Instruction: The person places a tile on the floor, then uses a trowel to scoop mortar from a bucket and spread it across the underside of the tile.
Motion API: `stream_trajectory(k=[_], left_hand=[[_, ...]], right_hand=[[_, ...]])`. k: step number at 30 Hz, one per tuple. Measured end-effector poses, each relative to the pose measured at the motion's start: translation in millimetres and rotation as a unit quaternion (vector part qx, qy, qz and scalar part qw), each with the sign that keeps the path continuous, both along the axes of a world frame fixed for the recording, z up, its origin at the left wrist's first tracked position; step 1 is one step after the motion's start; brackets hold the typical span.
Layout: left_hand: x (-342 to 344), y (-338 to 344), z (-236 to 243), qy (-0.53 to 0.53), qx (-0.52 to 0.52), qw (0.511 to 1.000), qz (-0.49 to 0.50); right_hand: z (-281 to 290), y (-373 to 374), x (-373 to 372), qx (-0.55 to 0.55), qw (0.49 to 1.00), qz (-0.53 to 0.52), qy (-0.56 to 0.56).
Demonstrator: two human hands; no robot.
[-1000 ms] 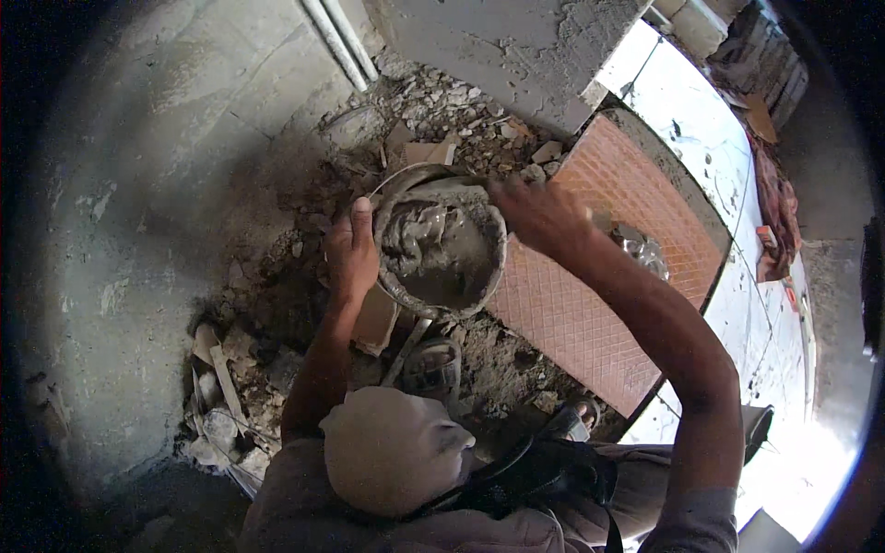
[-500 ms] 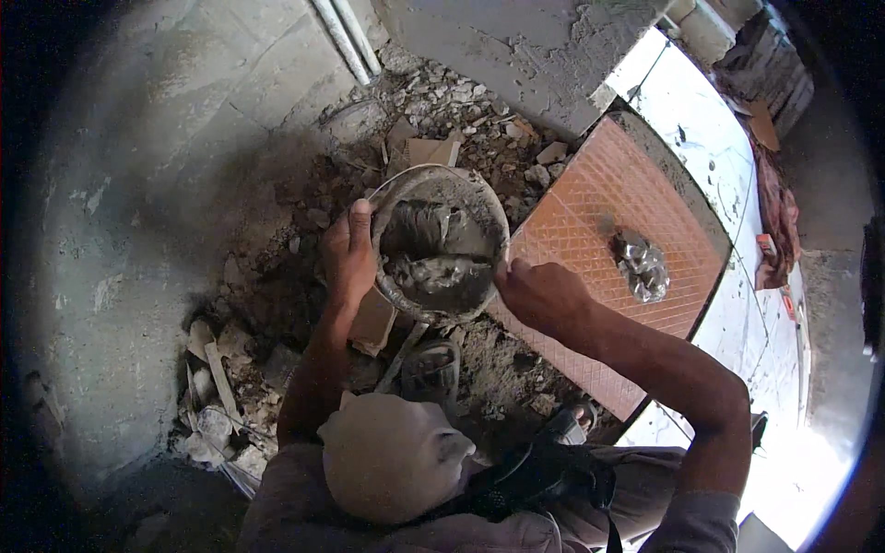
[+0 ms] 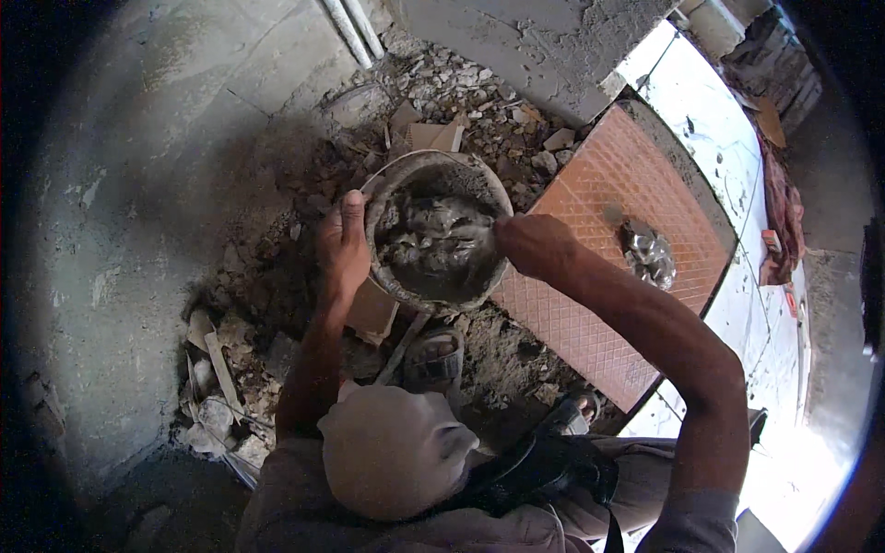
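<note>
A round bucket (image 3: 385, 275) of wet grey mortar (image 3: 442, 241) stands tilted toward me in the middle of the head view. My left hand (image 3: 345, 251) grips its left side, the thumb lying up along the rim and the fingers out of sight behind the wall. At the opposite rim my right hand (image 3: 536, 245) is closed in a fist, its knuckles just over the bucket's inside edge. Whatever it holds is hidden by the hand and the mortar. The mortar's surface is lumpy, shiny and churned.
An orange-brown gridded tile (image 3: 590, 323) lies right of the bucket with a mortar lump (image 3: 649, 253) on it. White tiles (image 3: 719, 138) run beyond. Rubble (image 3: 442, 83) covers the ground behind; broken pieces (image 3: 217, 405) lie left. Two pipes (image 3: 352, 32) meet the floor by the wall.
My right hand has moved up and inward over the bucket's rim. The mortar's smooth, furrowed surface has become rougher and more broken. My left hand keeps its hold on the bucket.
</note>
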State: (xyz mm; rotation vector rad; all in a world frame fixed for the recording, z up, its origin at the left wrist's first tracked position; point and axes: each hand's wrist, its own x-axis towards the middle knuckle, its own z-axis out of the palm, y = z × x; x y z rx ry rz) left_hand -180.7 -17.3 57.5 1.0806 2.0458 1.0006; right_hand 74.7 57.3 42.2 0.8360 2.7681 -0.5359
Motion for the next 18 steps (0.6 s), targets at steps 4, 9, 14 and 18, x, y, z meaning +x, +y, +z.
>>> stream_trajectory(k=[4, 9, 14, 18], left_hand=[[2.6, 1.4, 2.8, -0.003, -0.001, 0.999, -0.047], [0.3, 2.7, 0.6, -0.012, 0.025, 0.999, -0.041], [-3.0, 2.2, -0.7, -0.036, 0.040, 0.998, -0.027], [-0.3, 6.8, -10.7, -0.031, 0.047, 0.997, -0.058]], right_hand=[[10.7, 3.3, -2.4, -0.056, 0.989, 0.022, -0.138], [-10.1, 1.8, 7.6, -0.113, 0.985, 0.016, -0.129], [-20.8, -1.8, 5.5, -0.160, 0.985, 0.062, -0.018], [-58.5, 0.4, 12.9, -0.288, 0.952, 0.091, -0.050]])
